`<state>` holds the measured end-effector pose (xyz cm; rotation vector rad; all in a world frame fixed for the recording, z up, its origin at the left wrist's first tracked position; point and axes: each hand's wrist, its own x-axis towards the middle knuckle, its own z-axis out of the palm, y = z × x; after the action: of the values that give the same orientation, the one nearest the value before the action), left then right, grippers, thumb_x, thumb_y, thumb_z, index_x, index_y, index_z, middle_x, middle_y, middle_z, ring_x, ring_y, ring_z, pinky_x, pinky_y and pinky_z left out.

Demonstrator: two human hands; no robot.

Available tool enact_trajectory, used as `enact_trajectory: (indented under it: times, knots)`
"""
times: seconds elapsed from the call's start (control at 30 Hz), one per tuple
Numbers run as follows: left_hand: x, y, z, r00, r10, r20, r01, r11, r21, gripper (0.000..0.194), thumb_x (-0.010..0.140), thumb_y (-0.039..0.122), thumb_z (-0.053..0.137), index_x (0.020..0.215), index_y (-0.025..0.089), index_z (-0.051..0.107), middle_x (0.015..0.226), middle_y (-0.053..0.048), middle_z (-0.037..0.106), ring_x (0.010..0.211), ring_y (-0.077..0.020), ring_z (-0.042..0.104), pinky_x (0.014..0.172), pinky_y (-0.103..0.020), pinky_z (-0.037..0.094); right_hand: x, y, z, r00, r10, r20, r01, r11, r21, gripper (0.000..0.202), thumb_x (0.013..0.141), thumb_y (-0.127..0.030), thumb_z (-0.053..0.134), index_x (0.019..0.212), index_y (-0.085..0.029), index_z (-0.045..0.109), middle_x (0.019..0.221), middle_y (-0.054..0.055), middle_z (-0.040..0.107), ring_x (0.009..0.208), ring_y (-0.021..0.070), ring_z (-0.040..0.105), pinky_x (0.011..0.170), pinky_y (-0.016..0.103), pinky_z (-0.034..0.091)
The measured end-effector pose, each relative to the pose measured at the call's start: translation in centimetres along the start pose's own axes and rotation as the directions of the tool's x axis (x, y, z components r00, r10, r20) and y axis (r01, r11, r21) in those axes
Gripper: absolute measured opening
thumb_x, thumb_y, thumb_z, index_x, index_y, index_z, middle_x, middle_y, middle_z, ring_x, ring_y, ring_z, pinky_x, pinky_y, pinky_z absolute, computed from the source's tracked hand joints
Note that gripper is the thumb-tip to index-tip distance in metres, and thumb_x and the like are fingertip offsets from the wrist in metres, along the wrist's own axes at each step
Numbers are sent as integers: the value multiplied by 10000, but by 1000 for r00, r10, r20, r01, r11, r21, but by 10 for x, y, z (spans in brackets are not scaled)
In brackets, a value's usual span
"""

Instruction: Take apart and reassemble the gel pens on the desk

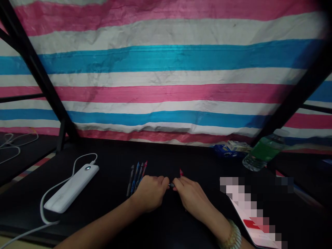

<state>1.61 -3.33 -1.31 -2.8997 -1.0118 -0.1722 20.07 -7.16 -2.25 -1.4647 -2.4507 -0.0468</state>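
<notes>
My left hand (151,193) and my right hand (190,197) are close together over the black table. Between their fingertips a short dark piece of a pen (171,185) shows, and both hands are closed on it. The rest of the pen is hidden by the fingers. Just left of my left hand several pens (134,178) lie side by side, with grey, blue, dark and red ends; my hand covers part of them. A red pointed tip (181,172) sticks out behind my right hand; what it belongs to is hidden.
A white power bank (72,188) with a cable lies left on the black table (111,155). At the back right are a blue packet (224,151) and a tilted green-labelled bottle (266,150). A phone (249,224), partly pixelated, lies right. Striped sheeting (166,58) hangs behind.
</notes>
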Motion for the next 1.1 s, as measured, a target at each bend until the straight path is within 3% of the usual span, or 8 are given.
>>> enact_trajectory:
  times: [0.23, 0.37, 0.47, 0.57, 0.7, 0.8, 0.97, 1.1]
  knots:
    - [-3, -5, -4, 993, -71, 90, 96, 942, -320, 285, 946, 223, 351, 802, 200, 595, 698, -14, 664, 633, -182, 619, 610, -263, 420, -1, 1, 5, 985, -145, -94, 131, 982, -139, 170, 887, -58, 471, 817, -189, 554, 787, 53, 627, 768, 223, 559, 590, 305, 398]
    - [-4, -17, -9, 978, -26, 206, 159, 731, -663, 344, 911, 212, 375, 671, 176, 619, 556, 28, 507, 554, -118, 490, 561, -220, 351, -1, 0, 7, 957, -236, -168, 207, 963, -171, 174, 934, -108, 451, 885, -182, 600, 788, 56, 625, 794, 220, 533, 668, 332, 422]
    - [-6, -24, -12, 943, 67, 326, 226, 593, -773, 431, 943, 298, 329, 673, 155, 633, 484, 49, 336, 461, -103, 332, 461, -220, 268, -2, -3, 7, 934, -291, -206, 252, 948, -197, 233, 957, -104, 411, 1024, -181, 620, 790, 55, 638, 790, 219, 523, 706, 354, 419]
    - [-8, -25, -12, 960, 29, 278, 181, 692, -699, 412, 955, 294, 327, 725, 164, 643, 507, 37, 406, 484, -109, 405, 484, -216, 290, -2, -3, 3, 944, -222, -246, 206, 975, -90, 203, 964, -160, 449, 1072, -198, 615, 835, 61, 662, 824, 233, 529, 743, 377, 426]
    - [-8, -21, -9, 995, -91, -30, 81, 967, -241, 241, 946, 228, 379, 861, 177, 598, 755, -31, 639, 635, -170, 592, 568, -248, 367, 0, 2, -4, 976, 43, -215, 3, 977, 211, 146, 970, -260, 478, 968, -208, 615, 882, 65, 658, 871, 241, 527, 775, 388, 437]
    - [-8, -19, -9, 996, -15, -88, 10, 999, -53, 200, 952, 221, 381, 870, 176, 558, 797, -48, 651, 656, -200, 623, 550, -270, 392, 2, 5, -3, 978, 119, -172, -49, 930, 363, 261, 985, -202, 428, 764, -207, 566, 750, 30, 604, 789, 205, 520, 745, 352, 436]
    - [-11, -22, -7, 996, 1, -87, -3, 1000, -26, 168, 955, 220, 388, 875, 184, 531, 774, -31, 642, 626, -191, 625, 527, -271, 400, 1, 5, -1, 964, 189, -190, -71, 864, 498, 79, 856, -180, 637, 891, -213, 575, 862, 28, 607, 849, 211, 538, 802, 368, 438]
    - [-13, -22, -7, 993, 8, -117, -15, 998, -54, 171, 961, 225, 375, 883, 190, 523, 794, -29, 633, 670, -191, 628, 560, -281, 418, 1, 4, -6, 973, 177, -146, -76, 849, 524, 131, 949, -231, 505, 858, -222, 600, 945, 35, 615, 914, 209, 540, 881, 397, 407]
